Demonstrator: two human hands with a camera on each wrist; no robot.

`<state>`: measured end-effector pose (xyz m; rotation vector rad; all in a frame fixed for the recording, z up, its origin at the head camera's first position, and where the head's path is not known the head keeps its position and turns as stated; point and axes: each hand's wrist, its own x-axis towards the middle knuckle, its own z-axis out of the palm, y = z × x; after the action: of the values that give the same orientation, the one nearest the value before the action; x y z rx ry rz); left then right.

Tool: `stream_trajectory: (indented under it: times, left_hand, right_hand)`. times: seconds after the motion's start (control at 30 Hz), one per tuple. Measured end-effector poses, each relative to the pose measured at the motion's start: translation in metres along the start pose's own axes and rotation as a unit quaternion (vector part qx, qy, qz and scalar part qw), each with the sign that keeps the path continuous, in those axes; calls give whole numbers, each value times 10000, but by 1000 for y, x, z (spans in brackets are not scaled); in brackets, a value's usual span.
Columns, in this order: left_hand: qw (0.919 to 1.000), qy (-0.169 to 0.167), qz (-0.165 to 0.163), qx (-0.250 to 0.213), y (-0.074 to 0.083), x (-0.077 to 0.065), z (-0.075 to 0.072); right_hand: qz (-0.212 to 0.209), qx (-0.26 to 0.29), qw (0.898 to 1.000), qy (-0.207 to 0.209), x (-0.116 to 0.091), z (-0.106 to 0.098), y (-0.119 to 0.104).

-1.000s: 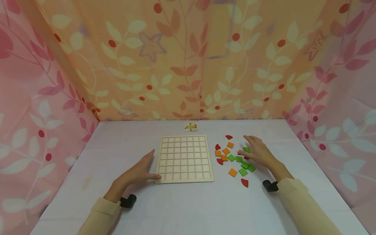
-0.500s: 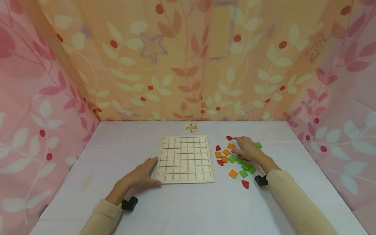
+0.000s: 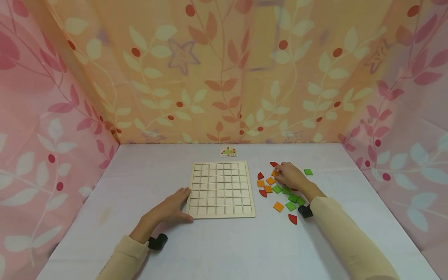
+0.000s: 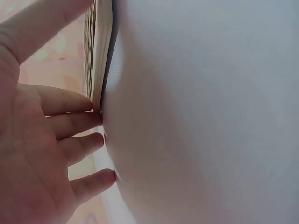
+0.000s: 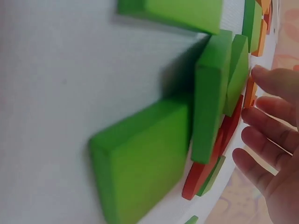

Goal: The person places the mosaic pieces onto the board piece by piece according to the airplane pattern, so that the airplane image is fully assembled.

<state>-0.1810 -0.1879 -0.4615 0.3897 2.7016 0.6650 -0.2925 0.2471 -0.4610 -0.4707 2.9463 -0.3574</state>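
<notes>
A pale wooden grid board [image 3: 220, 189] lies on the white tabletop, its cells bare. My left hand [image 3: 167, 210] rests at its left edge, fingers at the side and thumb by the near corner; the left wrist view shows fingertips right at the board's edge [image 4: 103, 51]. Right of the board, my right hand [image 3: 293, 178] reaches over scattered pieces. Its thumb and index fingertips are around an orange square tile [image 3: 274, 173], beside a red quarter-round piece [image 3: 273, 164]. In the right wrist view, the fingers are extended, with orange [image 5: 250, 88] showing between thumb and index finger.
Several green square tiles [image 3: 292, 198] lie below the right hand, and a single green tile [image 3: 308, 172] lies to its right. Other orange tiles [image 3: 278, 206] and red pieces [image 3: 293, 219] are nearby. A small pattern card [image 3: 228, 151] lies behind the board. Floral curtains [image 3: 224, 77] enclose the table.
My right hand has moved left from over the green tiles to the orange tile, uncovering a green tile on the right. The left hand has settled against the board's left edge.
</notes>
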Motion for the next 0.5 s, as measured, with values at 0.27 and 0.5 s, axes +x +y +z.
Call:
stream_trajectory:
  times: [0.27,0.5]
  left_hand:
    - [9998,90,-7,186,4,-1,0]
    - [9997,155,-5,199,3,1,1]
  right_hand:
    - [32,93,9999,23,1,-1,-1]
    - [13,375,9992,156,3,-3,4]
